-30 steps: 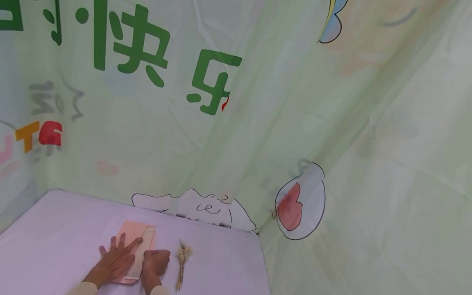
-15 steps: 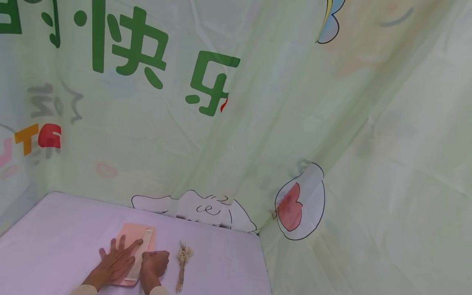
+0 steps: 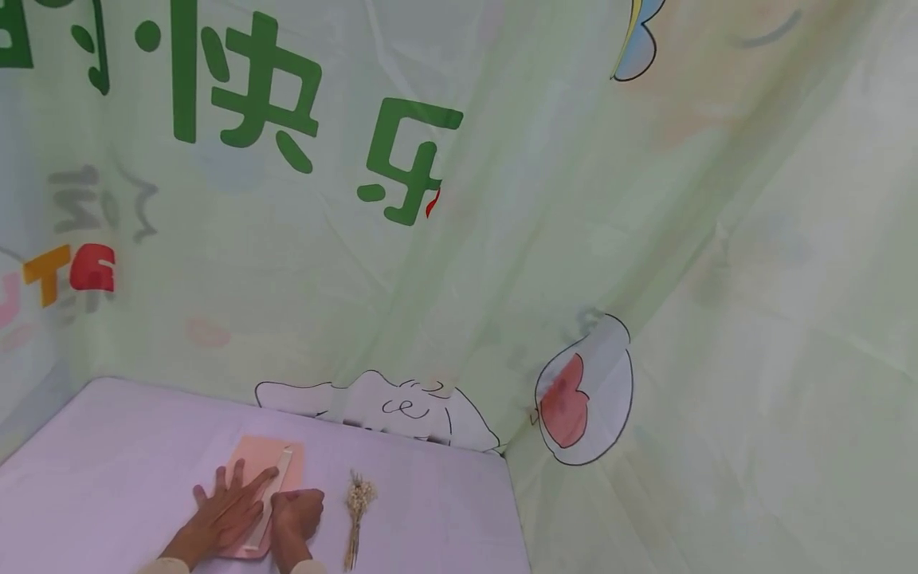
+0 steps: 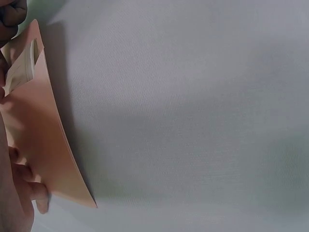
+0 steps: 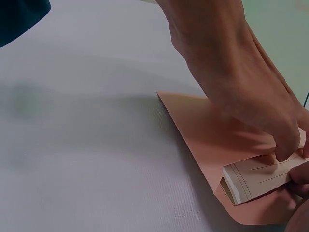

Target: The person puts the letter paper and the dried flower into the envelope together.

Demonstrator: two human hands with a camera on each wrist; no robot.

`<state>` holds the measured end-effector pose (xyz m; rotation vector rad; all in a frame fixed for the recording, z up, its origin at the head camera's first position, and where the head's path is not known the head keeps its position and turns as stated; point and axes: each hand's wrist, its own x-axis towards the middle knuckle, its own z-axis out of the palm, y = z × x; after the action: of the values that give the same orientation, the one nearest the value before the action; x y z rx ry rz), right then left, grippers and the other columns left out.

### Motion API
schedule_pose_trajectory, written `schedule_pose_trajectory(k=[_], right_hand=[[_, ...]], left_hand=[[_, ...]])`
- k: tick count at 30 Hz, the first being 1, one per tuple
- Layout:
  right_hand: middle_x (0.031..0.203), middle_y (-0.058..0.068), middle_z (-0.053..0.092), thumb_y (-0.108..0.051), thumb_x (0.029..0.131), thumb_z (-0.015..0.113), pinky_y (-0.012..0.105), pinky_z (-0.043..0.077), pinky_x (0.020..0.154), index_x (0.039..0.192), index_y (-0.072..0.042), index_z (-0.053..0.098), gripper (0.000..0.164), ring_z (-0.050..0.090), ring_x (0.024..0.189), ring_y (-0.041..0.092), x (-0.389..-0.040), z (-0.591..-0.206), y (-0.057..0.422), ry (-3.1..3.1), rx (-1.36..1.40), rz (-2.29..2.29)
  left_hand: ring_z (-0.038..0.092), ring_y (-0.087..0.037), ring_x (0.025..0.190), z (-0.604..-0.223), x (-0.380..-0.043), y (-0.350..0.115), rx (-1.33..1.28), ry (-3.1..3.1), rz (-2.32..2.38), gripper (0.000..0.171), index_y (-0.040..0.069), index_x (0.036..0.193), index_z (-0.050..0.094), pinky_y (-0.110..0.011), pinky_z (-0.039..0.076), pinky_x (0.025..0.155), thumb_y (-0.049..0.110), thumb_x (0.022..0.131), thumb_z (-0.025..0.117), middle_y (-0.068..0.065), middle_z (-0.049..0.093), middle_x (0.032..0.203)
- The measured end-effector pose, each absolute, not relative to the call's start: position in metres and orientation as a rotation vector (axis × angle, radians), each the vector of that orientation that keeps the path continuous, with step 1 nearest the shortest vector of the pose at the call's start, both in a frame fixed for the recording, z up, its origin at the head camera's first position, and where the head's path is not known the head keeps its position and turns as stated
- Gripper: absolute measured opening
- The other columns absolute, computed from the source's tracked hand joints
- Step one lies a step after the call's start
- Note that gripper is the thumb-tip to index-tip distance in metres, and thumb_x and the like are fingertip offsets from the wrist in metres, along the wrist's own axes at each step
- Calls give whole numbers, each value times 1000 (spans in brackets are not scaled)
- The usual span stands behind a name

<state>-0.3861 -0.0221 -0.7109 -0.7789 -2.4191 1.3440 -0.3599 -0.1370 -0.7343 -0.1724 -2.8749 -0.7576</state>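
Note:
A salmon-pink envelope (image 3: pixel 247 452) lies on the table under both hands, its rounded flap (image 5: pixel 263 212) spread out in the right wrist view. Folded cream paper (image 5: pixel 260 175) with printed lines sticks out along the envelope's mouth, the rest of it hidden inside. My left hand (image 3: pixel 225 512) rests on the envelope with fingers spread, a fingertip on the paper. Fingers curled, my right hand (image 3: pixel 297 513) grips the paper's outer edge, thumb on top. In the left wrist view the curled right hand (image 4: pixel 13 17) appears at the upper left corner.
A small bunch of dried flowers (image 3: pixel 356 510) lies right of the hands on the pale lilac table (image 3: pixel 430 510). Behind and beside it hangs a pale green printed cloth (image 3: pixel 301 303) with green characters. Something dark teal (image 5: pixel 21 19) shows in a corner of the right wrist view.
The cream strip showing outside the envelope has become narrower. My right hand has shifted slightly left with it, while the left hand stays in place.

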Motion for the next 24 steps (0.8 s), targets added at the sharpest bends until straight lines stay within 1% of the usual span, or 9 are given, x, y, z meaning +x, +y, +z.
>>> schedule_pose_trajectory(k=[5,8,13,16,21,24], right_hand=[[63,0,60,4,62,89,42,53,66,76,-9,57,37,57,61,18,-385,-710,-24,-2412,-751,1327],[63,0,60,4,62,88,43,54,66,75,-9,57,37,57,61,18,-385,-712,-24,-2407,-747,1303],[62,-1,61,3,62,91,42,54,65,74,-10,59,37,58,60,17,-387,-715,-26,-2420,-749,1271],[61,-2,60,3,61,93,41,53,65,73,-12,59,39,57,59,16,-389,-716,-27,-2428,-753,1257],[63,-2,59,2,60,93,41,53,66,73,-12,58,40,57,60,16,-388,-719,-30,-2439,-753,1229],[64,-1,59,2,61,93,41,53,66,74,-12,57,41,56,62,17,-387,-721,-30,-2441,-752,1235]], left_hand=[[44,-81,132,-743,-361,-137,-164,-2834,-719,49,26,153,47,-99,33,93,30,106,62,-48,43,154],[43,-82,132,-747,-363,-136,-165,-2812,-744,49,28,153,47,-100,31,93,31,106,63,-49,42,154],[40,-83,134,-742,-363,-137,-170,-2839,-770,49,24,154,48,-100,29,95,29,107,61,-50,40,155],[39,-83,133,-737,-362,-136,-175,-2862,-772,47,18,153,50,-100,29,95,28,108,60,-51,40,154],[39,-83,134,-734,-360,-138,-187,-2890,-749,47,17,154,49,-100,29,96,30,109,59,-50,39,156],[40,-82,134,-735,-360,-139,-194,-2880,-754,48,19,154,48,-100,29,96,30,109,59,-49,40,156]])
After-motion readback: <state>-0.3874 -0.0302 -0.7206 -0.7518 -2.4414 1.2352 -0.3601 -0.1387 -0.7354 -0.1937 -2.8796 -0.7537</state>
